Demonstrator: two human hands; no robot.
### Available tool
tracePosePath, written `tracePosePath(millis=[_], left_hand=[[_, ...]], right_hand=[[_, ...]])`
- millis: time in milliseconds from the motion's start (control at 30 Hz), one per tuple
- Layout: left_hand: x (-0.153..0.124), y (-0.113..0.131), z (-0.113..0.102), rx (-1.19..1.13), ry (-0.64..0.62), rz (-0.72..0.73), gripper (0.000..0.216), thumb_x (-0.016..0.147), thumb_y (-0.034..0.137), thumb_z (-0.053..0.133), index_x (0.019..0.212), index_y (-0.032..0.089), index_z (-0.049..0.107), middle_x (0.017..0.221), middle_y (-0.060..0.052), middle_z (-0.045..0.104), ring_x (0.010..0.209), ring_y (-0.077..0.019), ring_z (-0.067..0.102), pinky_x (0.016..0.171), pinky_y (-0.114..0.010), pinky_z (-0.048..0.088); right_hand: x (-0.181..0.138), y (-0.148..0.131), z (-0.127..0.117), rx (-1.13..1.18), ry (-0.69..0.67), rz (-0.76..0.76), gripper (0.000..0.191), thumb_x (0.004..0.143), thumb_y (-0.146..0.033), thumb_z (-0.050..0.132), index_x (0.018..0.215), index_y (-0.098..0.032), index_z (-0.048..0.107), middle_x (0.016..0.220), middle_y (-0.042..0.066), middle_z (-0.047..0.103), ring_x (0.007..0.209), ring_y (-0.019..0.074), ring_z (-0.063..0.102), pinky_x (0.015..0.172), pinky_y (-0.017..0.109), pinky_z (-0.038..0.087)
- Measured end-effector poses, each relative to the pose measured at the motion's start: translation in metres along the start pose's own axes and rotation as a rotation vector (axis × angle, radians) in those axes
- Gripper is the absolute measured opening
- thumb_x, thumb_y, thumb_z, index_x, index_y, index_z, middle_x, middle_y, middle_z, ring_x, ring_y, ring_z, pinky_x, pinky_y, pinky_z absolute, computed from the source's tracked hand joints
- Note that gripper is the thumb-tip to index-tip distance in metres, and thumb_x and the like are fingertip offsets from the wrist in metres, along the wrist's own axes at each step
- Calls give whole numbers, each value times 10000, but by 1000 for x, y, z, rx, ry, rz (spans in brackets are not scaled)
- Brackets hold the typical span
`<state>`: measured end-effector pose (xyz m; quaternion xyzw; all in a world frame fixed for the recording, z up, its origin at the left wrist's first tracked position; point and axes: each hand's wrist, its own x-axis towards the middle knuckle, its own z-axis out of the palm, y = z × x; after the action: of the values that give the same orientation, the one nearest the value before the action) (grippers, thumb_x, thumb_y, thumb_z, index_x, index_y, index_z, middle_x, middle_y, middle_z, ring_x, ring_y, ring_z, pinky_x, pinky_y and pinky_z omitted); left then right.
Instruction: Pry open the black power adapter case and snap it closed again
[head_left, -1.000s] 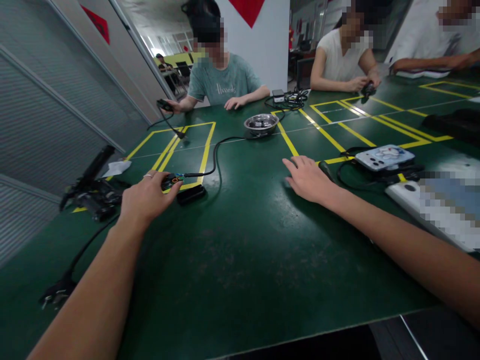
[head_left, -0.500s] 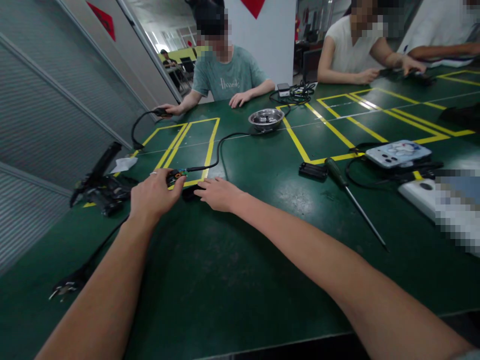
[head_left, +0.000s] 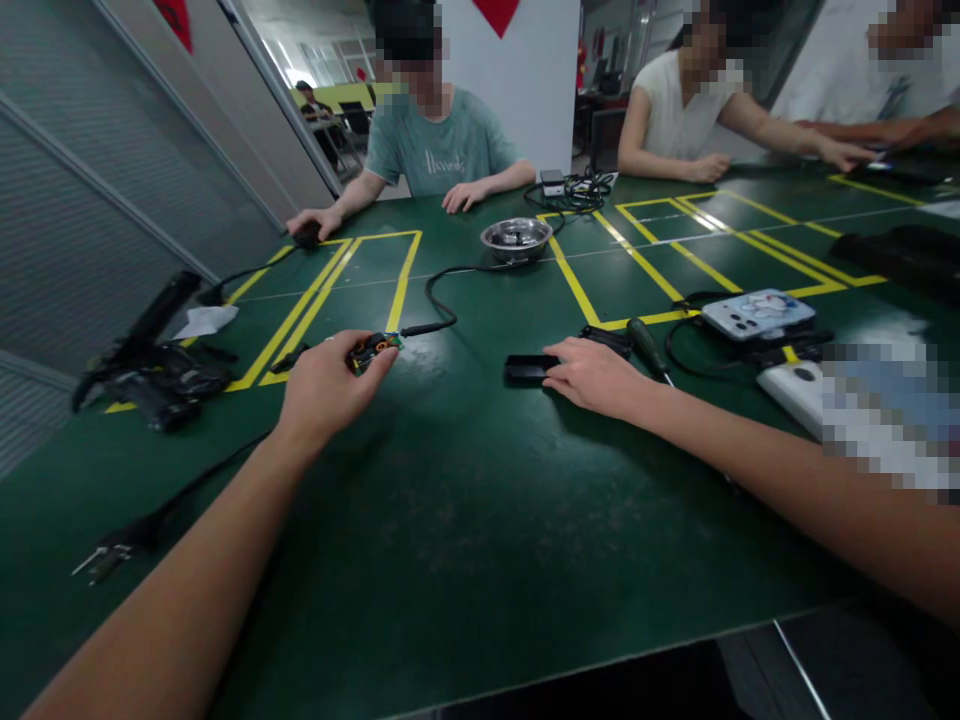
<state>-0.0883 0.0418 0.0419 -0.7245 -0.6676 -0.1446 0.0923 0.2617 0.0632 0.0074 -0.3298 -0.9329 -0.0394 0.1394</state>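
My left hand [head_left: 322,385] is closed around a small circuit board [head_left: 377,350] with copper and yellow parts, pinched between thumb and fingers. A black cord [head_left: 446,290] leaves the board's right end and curves towards the back. Well to the right, my right hand [head_left: 596,375] has its fingers on the end of a black plastic case half [head_left: 525,370], which lies on the table with its hollow side up. Just behind that hand is another black case piece [head_left: 607,340], partly covered. Beside it lies a screwdriver [head_left: 646,348], its shaft mostly hidden by my forearm.
A metal bowl [head_left: 517,240] with small items stands farther back on the green table [head_left: 420,560]. Black gear [head_left: 161,370] and a plug [head_left: 112,555] lie at the left. A phone [head_left: 757,315] rests at the right. Several people sit around the table.
My right hand has slid the black case half to the right, away from my left hand. My left hand still holds the circuit board. The view has shifted a little.
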Motion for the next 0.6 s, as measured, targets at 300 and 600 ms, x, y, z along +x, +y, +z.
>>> tracePosePath(millis=[300, 600], left_hand=[[-13, 43, 1, -28, -39, 172, 490, 906, 535, 451, 1188, 150, 564, 1057, -111, 663, 910, -256, 628, 759, -328, 461], [-27, 65, -3, -125, 34, 313, 419, 883, 523, 512, 1109, 174, 563, 934, -78, 666, 806, -229, 640, 676, -313, 470]], right_hand=[[-36, -20, -9, 263, 25, 98, 260, 896, -306, 553, 1001, -159, 740, 1149, 122, 627, 1026, 232, 580, 896, 413, 487], [-50, -57, -29, 491, 25, -32, 224, 863, -290, 599, 1010, -149, 694, 1136, 111, 588, 996, 194, 573, 874, 365, 486]])
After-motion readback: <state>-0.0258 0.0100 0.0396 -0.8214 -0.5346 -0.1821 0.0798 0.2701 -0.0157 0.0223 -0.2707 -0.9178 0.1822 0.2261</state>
